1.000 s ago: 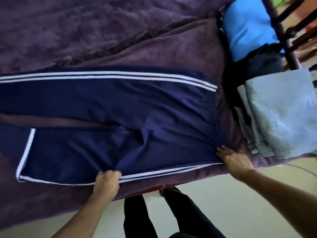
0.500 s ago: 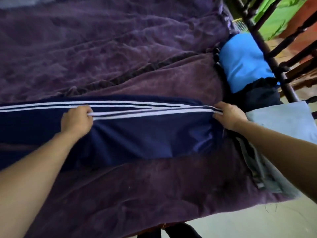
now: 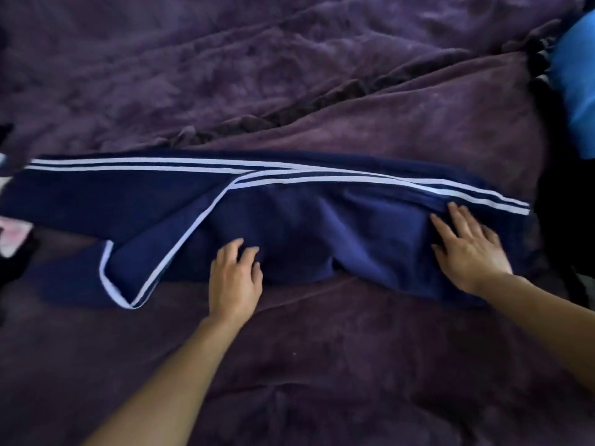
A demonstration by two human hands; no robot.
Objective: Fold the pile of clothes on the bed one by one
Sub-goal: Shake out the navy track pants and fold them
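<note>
Navy track pants (image 3: 306, 220) with white side stripes lie across the purple bed blanket (image 3: 289, 75), folded lengthwise with one leg over the other. The upper leg slants off toward the lower left, its striped edge ending near the blanket's front. My left hand (image 3: 233, 278) rests flat on the middle of the pants, fingers spread. My right hand (image 3: 468, 246) presses flat on the waist end at the right, fingers apart. Neither hand grips the fabric.
A bright blue garment (image 3: 576, 91) and dark clothes (image 3: 560, 220) sit at the right edge of the bed. Pink-and-white fabric (image 3: 13, 236) and something dark lie at the far left edge. Wrinkled purple blanket fills the far and near sides.
Both hands carried the near striped edge over to the far edge, let it go, and now lie flat on the folded pants. The view has shifted left.
</note>
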